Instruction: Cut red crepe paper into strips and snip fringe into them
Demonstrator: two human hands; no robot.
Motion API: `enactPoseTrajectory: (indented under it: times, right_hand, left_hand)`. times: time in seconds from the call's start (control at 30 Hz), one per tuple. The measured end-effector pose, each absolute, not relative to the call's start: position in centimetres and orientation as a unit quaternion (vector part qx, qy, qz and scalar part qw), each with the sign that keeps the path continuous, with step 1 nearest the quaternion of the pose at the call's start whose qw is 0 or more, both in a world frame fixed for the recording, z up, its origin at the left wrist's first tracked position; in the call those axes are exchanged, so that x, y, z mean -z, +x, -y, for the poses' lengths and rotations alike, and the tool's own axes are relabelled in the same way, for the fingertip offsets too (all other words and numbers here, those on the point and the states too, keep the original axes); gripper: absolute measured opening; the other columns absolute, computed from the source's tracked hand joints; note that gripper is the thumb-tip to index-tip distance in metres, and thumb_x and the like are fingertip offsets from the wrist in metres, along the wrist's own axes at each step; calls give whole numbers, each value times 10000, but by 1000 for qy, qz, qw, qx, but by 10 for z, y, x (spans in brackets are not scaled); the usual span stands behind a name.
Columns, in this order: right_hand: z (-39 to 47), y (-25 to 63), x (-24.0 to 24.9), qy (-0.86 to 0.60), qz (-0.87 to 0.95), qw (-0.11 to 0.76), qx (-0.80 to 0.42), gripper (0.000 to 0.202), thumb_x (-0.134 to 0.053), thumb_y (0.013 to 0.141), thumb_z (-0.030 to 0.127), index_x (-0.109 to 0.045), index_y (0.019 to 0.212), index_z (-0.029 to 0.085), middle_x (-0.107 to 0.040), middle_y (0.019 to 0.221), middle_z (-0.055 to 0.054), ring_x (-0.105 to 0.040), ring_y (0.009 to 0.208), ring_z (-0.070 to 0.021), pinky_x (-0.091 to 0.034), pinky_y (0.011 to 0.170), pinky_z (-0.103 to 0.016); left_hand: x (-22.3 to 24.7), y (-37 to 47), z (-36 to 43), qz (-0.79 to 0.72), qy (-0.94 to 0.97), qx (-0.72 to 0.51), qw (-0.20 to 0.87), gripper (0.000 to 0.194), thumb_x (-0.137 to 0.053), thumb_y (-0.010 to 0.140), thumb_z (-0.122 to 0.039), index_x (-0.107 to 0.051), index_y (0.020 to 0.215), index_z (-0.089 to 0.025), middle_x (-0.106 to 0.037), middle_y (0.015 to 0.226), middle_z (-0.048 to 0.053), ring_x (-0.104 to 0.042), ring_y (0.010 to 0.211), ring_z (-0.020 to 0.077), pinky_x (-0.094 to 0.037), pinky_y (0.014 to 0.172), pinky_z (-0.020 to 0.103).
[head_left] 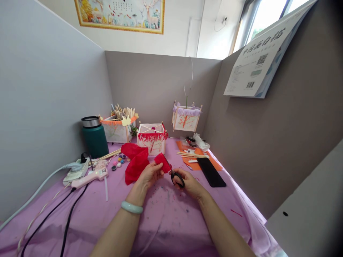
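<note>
My left hand (152, 174) pinches a small folded piece of red cloth (162, 162) by its lower left edge. In my right hand (187, 182) is a pair of black-handled scissors (178, 179), fingers through the loops. The blades meet the right edge of the red piece; whether they are spread is too small to tell. A larger crumpled red cloth (136, 160) lies just left of my left hand. Behind the hands stands a white box-shaped lantern (152, 144) with a red fringe and a painted tree. Red scraps lie near the scissors.
A green bottle (95, 139), a box of sticks (115, 132) and a pink glue gun (91, 177) with cables are at the left. A purple-fringed lantern (187, 119) hangs at the back right. A black phone (211, 172) and orange sheets (215, 163) lie to the right.
</note>
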State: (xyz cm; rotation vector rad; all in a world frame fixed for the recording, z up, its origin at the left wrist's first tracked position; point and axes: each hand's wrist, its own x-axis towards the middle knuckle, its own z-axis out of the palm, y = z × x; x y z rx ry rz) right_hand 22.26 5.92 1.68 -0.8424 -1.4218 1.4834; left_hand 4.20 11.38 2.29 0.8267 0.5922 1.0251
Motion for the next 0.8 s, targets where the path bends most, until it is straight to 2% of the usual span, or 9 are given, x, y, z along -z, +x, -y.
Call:
enactPoseTrajectory:
  times: [0.8]
  right_hand:
    - [-61, 224, -12, -329, 576, 449, -599, 320, -605, 802, 429, -530, 993, 183, -543, 719, 21, -489, 511, -64, -282, 411, -168]
  left_hand:
    - [-26, 44, -109, -278, 389, -451, 754, 112, -691, 695, -138, -591, 732, -105, -632, 581, 30, -536, 423, 77, -417, 451, 187]
